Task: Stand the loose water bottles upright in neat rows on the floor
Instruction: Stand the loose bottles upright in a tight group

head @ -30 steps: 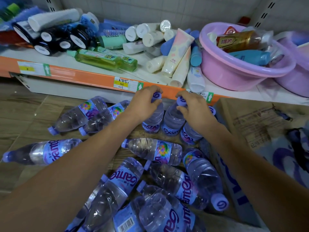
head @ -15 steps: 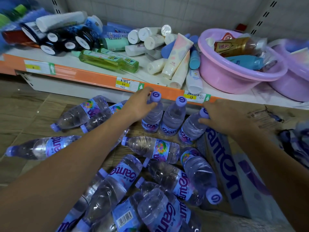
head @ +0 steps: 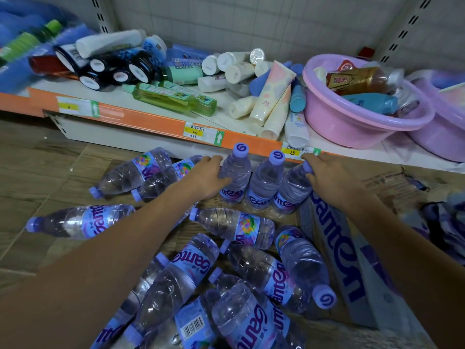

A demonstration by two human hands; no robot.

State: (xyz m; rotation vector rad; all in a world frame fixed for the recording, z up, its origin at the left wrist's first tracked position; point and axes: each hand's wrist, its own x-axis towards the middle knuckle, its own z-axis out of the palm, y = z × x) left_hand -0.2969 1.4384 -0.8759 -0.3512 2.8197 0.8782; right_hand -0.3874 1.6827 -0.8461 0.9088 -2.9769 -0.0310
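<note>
The left hand is laid against the side of the leftmost standing bottle, its fingers curved to the body below the neck; whether a full grip is made cannot be told. The right hand is closed over the cap and neck of the rightmost standing bottle, which leans slightly toward a flattened cardboard box beside it. Between the two, a middle bottle stands untouched. A first row of three is thus formed on the floor, just in front of the orange edge of the shelf.

The greater part of the task is judged to remain. Two bottles lie on their sides left of the row, one bottle lies apart farther left, and a heap of loose bottles is piled crosswise nearer the camera. Only one row is begun; further rows are still to be laid out.
</note>
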